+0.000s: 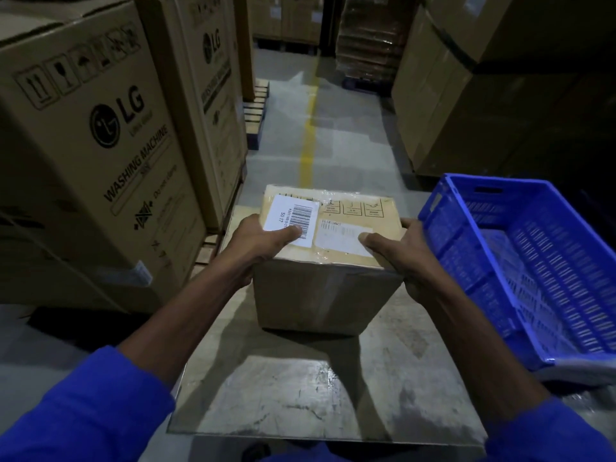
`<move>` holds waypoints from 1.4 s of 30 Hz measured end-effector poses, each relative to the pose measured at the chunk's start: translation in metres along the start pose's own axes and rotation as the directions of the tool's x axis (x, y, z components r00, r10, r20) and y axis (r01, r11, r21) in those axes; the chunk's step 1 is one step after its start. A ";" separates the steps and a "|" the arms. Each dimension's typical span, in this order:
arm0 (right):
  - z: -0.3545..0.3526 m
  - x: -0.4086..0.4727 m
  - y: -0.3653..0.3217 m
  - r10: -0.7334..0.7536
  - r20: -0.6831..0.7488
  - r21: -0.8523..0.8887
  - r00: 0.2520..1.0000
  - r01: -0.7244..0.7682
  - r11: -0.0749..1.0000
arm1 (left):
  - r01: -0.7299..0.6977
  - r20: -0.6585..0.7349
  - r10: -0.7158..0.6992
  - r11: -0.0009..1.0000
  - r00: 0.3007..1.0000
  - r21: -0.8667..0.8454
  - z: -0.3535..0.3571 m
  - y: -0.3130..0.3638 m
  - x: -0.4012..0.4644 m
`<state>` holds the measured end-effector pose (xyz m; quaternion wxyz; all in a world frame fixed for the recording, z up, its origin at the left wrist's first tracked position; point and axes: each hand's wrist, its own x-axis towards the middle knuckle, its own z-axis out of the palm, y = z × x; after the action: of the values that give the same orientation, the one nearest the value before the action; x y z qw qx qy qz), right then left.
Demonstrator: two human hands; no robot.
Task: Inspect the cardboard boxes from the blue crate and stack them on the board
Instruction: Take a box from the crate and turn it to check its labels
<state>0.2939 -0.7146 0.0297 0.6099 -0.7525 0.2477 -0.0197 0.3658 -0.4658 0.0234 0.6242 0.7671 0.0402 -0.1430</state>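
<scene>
The cardboard box (328, 261) sits squarely between both hands, left hand (263, 243) and right hand (400, 251) gripping opposite sides, directly over the board (300, 388), blue crate (520, 268) rightward.

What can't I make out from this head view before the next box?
- Blue crate: right part cut off by the frame edge; only the visible part shows no boxes.
- Cardboard box: underside hidden, so contact with the board cannot be told.
- Left hand and right hand: fingers on the box's sides hidden behind it.
- Small label print: too small to read.
</scene>
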 end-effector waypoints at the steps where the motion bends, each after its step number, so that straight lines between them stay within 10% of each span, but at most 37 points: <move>1: 0.000 0.000 0.000 0.000 0.002 -0.001 1.000 0.000 1.000 | -0.001 -0.004 0.001 1.000 1.000 0.006 0.000 -0.001 0.000; 10: 0.002 -0.013 -0.007 0.005 0.057 0.041 0.998 -0.008 0.999 | 0.054 -0.018 -0.055 0.998 0.998 -0.044 -0.006 -0.001 -0.001; 15: -0.018 -0.012 0.022 0.157 0.190 0.394 0.969 -0.221 0.892 | 0.103 0.007 -0.103 0.984 0.995 -0.146 -0.022 -0.004 -0.002; 20: 0.006 -0.009 0.106 0.476 0.108 0.115 0.873 -0.487 0.866 | 0.108 -0.011 -0.115 0.961 0.993 -0.253 -0.051 -0.013 -0.005; 24: 0.022 -0.027 0.124 0.554 0.272 0.211 0.787 -0.611 0.763 | 0.093 0.013 -0.094 0.938 0.996 -0.335 -0.066 -0.020 -0.012; 30: -0.004 -0.029 0.112 0.417 0.042 0.480 0.908 -0.384 0.788 | 0.104 0.034 -0.098 0.921 0.995 -0.376 -0.057 -0.039 -0.019; 37: -0.063 -0.026 0.093 0.330 -0.179 0.492 0.927 -0.206 0.846 | -0.077 0.018 0.075 0.983 0.997 0.169 -0.010 -0.057 -0.024; 42: -0.071 -0.022 0.096 0.243 -0.188 0.479 0.952 -0.128 0.869 | 0.145 0.148 -0.138 0.989 0.979 -0.037 0.006 -0.042 -0.019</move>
<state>0.2171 -0.7826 -0.0356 0.7352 -0.5505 0.3798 -0.1103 0.3364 -0.4598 -0.0121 0.6319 0.7347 0.0525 -0.2413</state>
